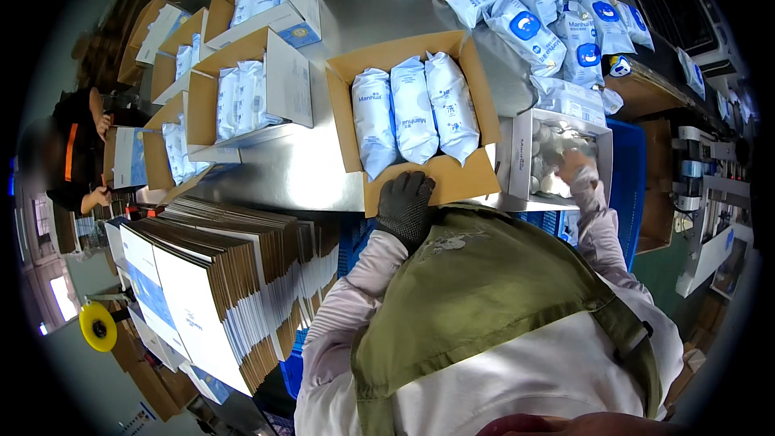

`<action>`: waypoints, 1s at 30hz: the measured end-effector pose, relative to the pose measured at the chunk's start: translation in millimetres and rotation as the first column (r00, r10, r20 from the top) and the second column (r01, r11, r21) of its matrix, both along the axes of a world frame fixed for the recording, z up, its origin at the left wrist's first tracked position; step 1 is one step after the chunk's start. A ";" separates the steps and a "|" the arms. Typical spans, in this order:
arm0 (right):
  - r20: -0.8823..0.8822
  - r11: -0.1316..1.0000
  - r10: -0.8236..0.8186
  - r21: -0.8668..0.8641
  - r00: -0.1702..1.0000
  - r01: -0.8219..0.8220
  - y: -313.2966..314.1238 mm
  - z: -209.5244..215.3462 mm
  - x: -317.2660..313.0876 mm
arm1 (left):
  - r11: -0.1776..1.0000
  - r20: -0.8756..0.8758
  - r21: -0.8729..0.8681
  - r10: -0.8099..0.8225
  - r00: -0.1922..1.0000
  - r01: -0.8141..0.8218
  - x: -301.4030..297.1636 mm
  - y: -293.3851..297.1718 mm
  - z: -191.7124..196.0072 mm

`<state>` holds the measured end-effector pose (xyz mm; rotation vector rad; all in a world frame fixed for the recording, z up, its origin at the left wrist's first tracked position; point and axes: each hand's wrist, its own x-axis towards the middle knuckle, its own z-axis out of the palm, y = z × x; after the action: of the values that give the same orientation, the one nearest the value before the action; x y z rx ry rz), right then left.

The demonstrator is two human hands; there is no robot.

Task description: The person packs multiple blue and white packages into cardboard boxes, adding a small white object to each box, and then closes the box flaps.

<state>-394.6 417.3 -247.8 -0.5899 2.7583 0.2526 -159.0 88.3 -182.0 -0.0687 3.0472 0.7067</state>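
Observation:
An open cardboard box stands on the metal table before me, with three white-and-blue soft packs side by side in it. My left hand, in a dark dotted glove, is closed over the box's near flap at its left part. To the right, a white carton holds many small pale round pieces. My right hand reaches into this carton; motion blurs its fingers, and what they may hold cannot be made out.
Several filled boxes line the left side, where another person handles one. Flattened cartons are stacked at near left. Loose soft packs are heaped at far right, beside a monitor. A blue crate stands beyond the white carton.

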 end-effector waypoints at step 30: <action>0.968 0.262 0.244 -0.116 0.051 0.958 -323.8 26.6 76.3 | 0.890 -0.249 -0.104 0.409 0.878 -0.445 92.9 -80.0 153.6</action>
<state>-318.3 93.5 -221.2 0.2125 1.2259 -1.4313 -66.1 8.3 -28.3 -0.7400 3.3312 0.5064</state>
